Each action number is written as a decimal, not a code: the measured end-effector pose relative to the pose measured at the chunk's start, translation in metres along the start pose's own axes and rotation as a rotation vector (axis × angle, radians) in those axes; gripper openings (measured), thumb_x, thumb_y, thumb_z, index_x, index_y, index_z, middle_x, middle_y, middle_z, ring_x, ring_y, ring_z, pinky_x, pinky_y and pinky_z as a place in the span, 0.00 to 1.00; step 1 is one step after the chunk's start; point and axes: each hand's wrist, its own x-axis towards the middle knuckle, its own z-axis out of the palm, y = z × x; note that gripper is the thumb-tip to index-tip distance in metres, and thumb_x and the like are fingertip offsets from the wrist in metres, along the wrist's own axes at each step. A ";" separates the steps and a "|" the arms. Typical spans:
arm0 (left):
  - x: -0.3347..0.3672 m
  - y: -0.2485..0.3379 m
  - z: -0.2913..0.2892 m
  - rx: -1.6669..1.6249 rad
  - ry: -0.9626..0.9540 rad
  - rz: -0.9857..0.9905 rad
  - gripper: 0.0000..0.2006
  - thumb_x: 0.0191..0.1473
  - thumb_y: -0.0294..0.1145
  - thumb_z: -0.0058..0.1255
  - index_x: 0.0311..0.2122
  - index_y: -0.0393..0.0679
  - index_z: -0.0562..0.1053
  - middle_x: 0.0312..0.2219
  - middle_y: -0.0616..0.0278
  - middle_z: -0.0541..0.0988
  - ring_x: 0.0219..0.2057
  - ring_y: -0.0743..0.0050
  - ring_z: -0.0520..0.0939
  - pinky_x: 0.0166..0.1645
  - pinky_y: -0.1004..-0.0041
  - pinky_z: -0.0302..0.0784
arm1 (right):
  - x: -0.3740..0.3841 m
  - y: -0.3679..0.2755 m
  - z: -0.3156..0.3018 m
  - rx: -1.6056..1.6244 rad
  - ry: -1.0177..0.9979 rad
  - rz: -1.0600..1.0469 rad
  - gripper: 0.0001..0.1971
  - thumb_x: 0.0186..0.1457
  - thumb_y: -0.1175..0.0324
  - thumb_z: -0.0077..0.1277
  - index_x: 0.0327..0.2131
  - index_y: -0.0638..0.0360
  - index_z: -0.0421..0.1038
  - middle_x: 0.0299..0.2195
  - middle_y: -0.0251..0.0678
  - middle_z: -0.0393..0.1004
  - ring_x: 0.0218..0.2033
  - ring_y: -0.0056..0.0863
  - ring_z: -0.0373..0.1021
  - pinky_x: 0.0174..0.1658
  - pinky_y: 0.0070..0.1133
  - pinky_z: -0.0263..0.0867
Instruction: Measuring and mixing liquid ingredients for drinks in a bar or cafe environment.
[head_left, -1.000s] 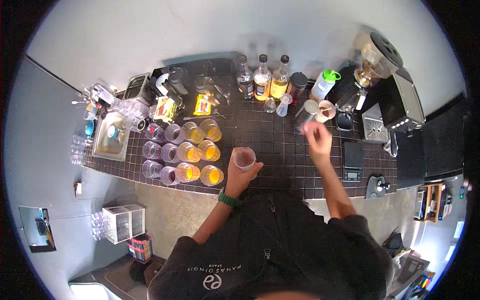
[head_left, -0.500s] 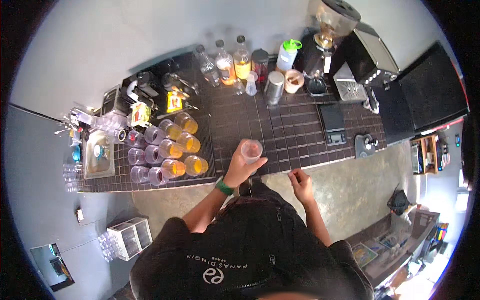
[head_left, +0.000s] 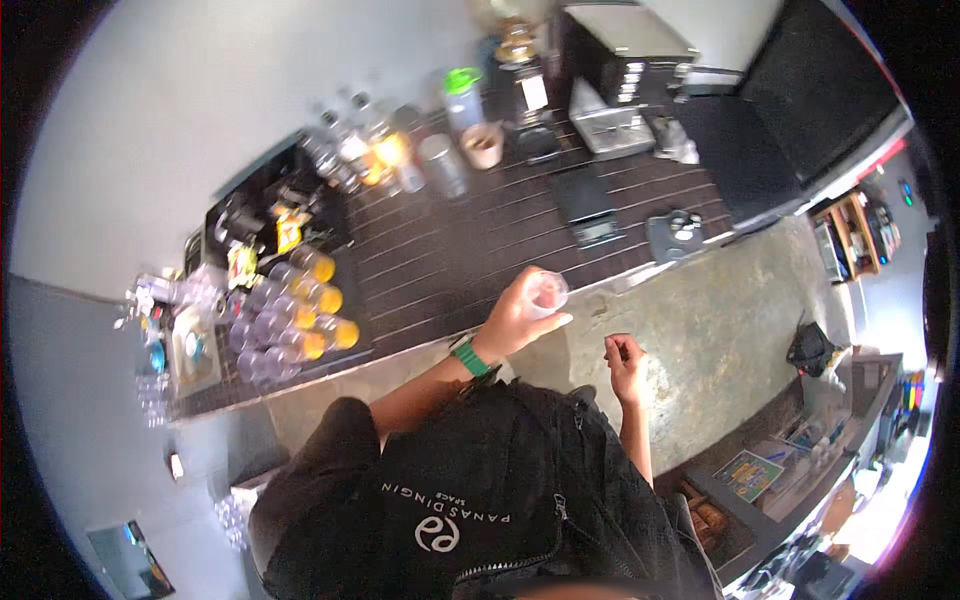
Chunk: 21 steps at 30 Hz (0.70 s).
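Observation:
My left hand, with a green band on its wrist, is wrapped round a clear plastic cup. The cup is held just past the front edge of the dark tiled counter, and its open top faces up. What the cup holds, if anything, I cannot make out. Over the floor to the right hangs my right hand, fingers curled in, with nothing visible in them. Several clear cups with orange or purplish contents stand in rows on the counter's left part.
Bottles, a green-lidded bottle, a metal shaker and a tub line the back. A grinder, an espresso machine, a black scale and a tamping mat are farther right. The sink is far left.
My view has turned to the right, so the counter things appear shifted left and tilted. My left hand has carried the cup rightward, past the counter's edge. The right hand stays curled.

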 end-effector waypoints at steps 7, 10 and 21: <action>0.063 -0.042 0.146 -0.075 0.117 0.085 0.22 0.48 0.23 0.67 0.46 0.43 0.68 0.36 0.69 0.74 0.38 0.81 0.76 0.47 0.75 0.73 | 0.026 0.037 -0.195 -0.075 0.072 -0.096 0.06 0.60 0.69 0.56 0.35 0.62 0.76 0.20 0.32 0.74 0.21 0.17 0.67 0.27 0.19 0.64; 0.116 -0.055 0.223 -0.109 0.072 0.113 0.21 0.48 0.21 0.66 0.45 0.43 0.68 0.36 0.69 0.74 0.36 0.82 0.76 0.44 0.76 0.74 | 0.043 0.063 -0.278 -0.137 0.123 -0.111 0.07 0.60 0.69 0.55 0.35 0.64 0.75 0.21 0.33 0.75 0.22 0.17 0.68 0.28 0.19 0.65; 0.287 -0.103 0.440 -0.034 -0.284 -0.038 0.22 0.49 0.27 0.68 0.47 0.43 0.69 0.38 0.68 0.75 0.39 0.80 0.77 0.48 0.75 0.75 | 0.126 0.246 -0.452 0.041 0.382 0.252 0.11 0.61 0.66 0.53 0.33 0.66 0.74 0.22 0.37 0.76 0.24 0.24 0.73 0.31 0.23 0.69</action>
